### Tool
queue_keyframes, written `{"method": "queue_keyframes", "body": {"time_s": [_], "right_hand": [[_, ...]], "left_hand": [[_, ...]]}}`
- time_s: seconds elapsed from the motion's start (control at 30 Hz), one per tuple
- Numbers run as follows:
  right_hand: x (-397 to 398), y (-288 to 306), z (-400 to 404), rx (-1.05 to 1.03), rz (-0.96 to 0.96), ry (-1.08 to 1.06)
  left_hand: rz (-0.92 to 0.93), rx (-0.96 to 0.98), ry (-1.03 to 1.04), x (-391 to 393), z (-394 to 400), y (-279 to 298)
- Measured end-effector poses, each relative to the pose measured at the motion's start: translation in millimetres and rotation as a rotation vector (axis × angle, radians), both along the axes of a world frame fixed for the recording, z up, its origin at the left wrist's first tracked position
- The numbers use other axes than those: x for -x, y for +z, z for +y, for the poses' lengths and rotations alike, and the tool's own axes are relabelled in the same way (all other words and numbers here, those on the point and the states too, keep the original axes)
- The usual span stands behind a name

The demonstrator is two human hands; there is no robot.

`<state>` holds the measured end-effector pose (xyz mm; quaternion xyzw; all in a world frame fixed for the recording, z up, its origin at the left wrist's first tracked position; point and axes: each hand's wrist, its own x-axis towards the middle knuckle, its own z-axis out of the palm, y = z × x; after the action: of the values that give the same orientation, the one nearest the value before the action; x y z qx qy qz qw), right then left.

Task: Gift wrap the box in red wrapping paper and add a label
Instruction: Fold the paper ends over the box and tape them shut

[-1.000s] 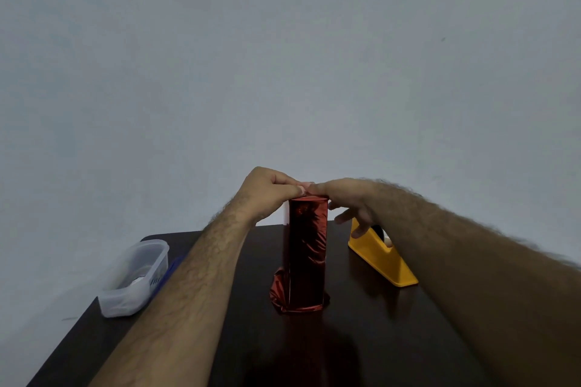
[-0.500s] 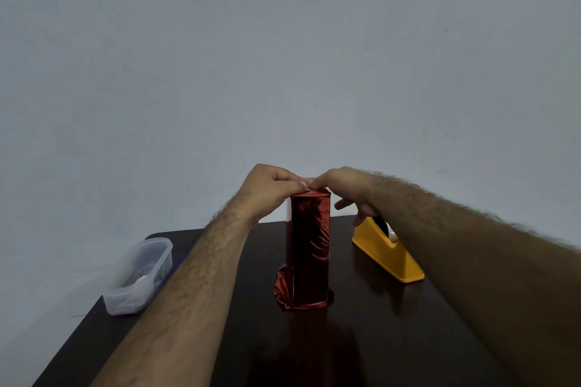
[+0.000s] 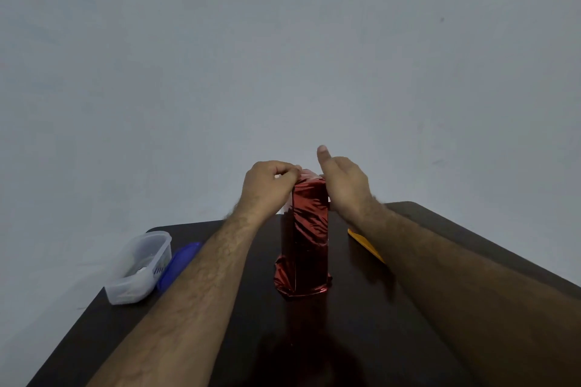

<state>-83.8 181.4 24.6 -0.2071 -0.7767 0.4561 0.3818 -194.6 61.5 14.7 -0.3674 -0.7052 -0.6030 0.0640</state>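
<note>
- The box [image 3: 309, 239], wrapped in shiny red paper, stands upright mid-desk [image 3: 361, 339].
- The left hand [image 3: 267, 187] pinches the paper at the top's 9 o'clock edge; the right hand [image 3: 344, 184] presses the 3 o'clock side, thumb raised.
- To fold well, I'd crease each flap tight against the top before taping.
- The top folds are hidden by the hands, and the yellow tape holder [image 3: 366, 243] at 3 o'clock is mostly behind the right forearm.
- I can't make out what the clear tub [image 3: 138, 267] at 9 o'clock holds.
</note>
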Motion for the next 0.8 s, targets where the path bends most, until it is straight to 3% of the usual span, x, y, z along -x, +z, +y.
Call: {"method": "queue_keyframes", "body": {"time_s": [0.2, 0.4, 0.53, 0.63, 0.8], "right_hand": [[-11, -29, 5, -0.187, 0.000, 0.030], [-6, -20, 5, 0.074, -0.001, 0.035], [-6, -24, -1, 0.293, 0.096, 0.148], [-15, -26, 6, 0.498, 0.097, 0.316], [-20, -44, 29, 0.594, -0.007, 0.450]], "left_hand": [[-0.202, -0.131, -0.089, -39, -10, -18], [0.111, 0.207, 0.117, -67, -8, -53], [0.289, 0.160, 0.300, -63, -3, -52], [0.527, 0.230, 0.212, -48, -13, -57], [1.335, 0.554, 0.268, -12, -32, -80]]}}
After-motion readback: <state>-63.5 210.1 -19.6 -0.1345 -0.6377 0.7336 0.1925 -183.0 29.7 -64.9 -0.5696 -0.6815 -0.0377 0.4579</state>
